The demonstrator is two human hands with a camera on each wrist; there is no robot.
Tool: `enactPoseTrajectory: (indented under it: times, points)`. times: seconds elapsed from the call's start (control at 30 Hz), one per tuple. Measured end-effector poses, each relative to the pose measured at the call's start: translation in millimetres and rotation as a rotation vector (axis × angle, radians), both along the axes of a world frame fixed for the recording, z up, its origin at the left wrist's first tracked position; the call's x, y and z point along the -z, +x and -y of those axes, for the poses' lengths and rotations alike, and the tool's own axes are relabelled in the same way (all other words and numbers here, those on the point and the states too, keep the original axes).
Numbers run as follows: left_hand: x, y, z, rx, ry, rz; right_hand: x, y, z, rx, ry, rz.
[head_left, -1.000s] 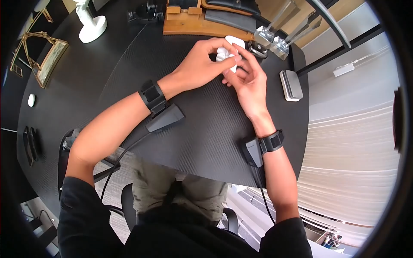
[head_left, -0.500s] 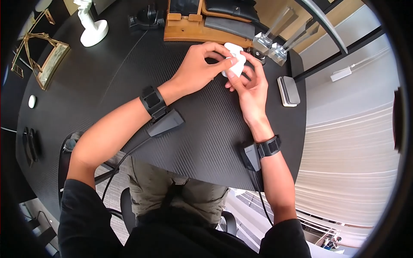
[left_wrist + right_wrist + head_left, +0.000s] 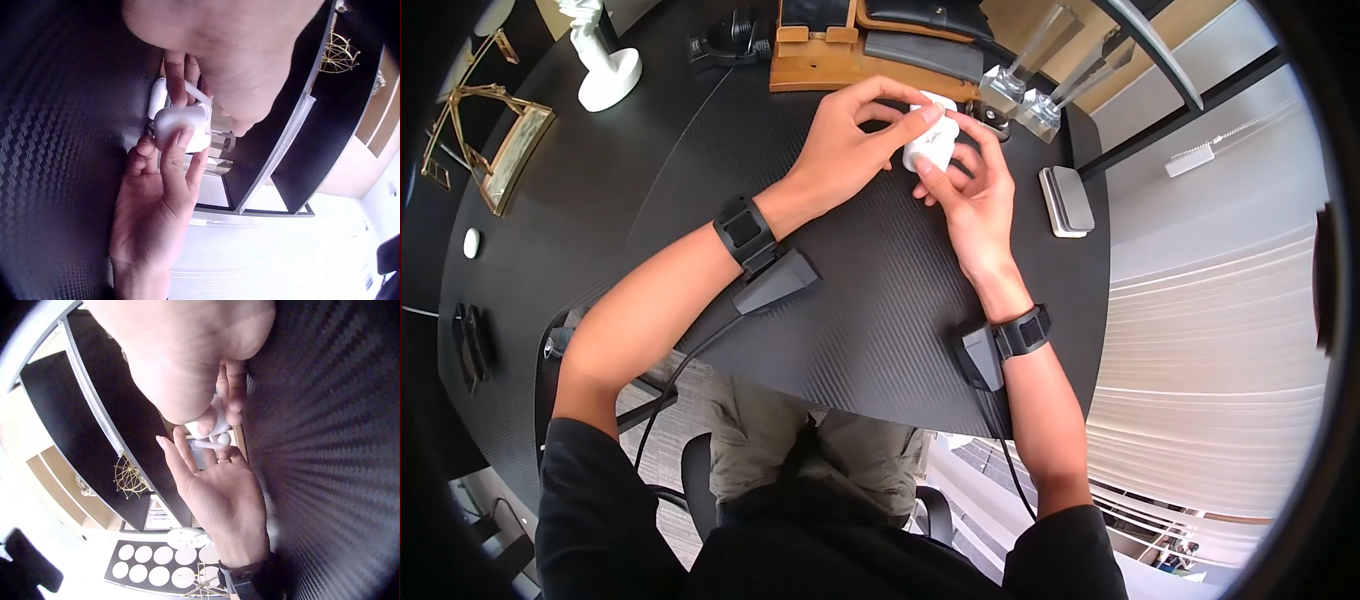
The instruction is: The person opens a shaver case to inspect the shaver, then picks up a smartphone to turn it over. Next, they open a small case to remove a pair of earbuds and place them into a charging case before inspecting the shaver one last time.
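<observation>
A white earbud case [image 3: 931, 150] is held in my right hand [image 3: 983, 215], thumb on its near face and fingers around the far side. In the left wrist view the right thumb lies across the rounded case [image 3: 182, 125]. My left hand [image 3: 840, 145] meets it from the left, thumb and index finger at the case's upper end. A white earbud [image 3: 215, 443] with a stem shows at the left fingers in the right wrist view, right beside the case. Behind the case, a second rounded white piece [image 3: 158, 98] shows in the left wrist view.
A tan leather desk organizer [image 3: 815, 72] stands beyond the hands, with clear crystal trophies [image 3: 1040, 112] to its right. A grey and white slab-shaped box [image 3: 1067, 200] lies near the right edge. On the left are a white figurine [image 3: 610, 80] and a brass ornament [image 3: 515, 150].
The rounded white earbud shapes between the hands have gone from sight in the head view. The case's smooth face has turned up, and the left thumb has shifted towards its upper end.
</observation>
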State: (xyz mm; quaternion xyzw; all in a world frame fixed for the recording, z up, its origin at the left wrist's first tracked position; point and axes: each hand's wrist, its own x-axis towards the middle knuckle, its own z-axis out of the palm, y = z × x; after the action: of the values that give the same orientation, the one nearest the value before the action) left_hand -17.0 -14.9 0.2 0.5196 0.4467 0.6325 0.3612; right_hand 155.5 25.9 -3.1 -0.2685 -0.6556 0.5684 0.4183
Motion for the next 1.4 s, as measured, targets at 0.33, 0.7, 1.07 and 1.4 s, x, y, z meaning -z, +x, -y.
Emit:
enactPoseTrajectory:
  times: [0.33,0.7,1.07,1.4]
  points:
    - [9,0,-4,0.064,-0.023,-0.026,1,1,-2,-0.002,0.001,0.041]
    - [18,-7,-10,-0.034,-0.025,0.034,4,0,-6,0.132,-0.008,-0.018]
    - [15,-9,-3,-0.086,-0.065,-0.467,2,0,-5,0.163,0.005,0.007]
    - [12,-8,-6,-0.136,-0.076,-0.079,2,-1,-5,0.146,0.017,0.023]
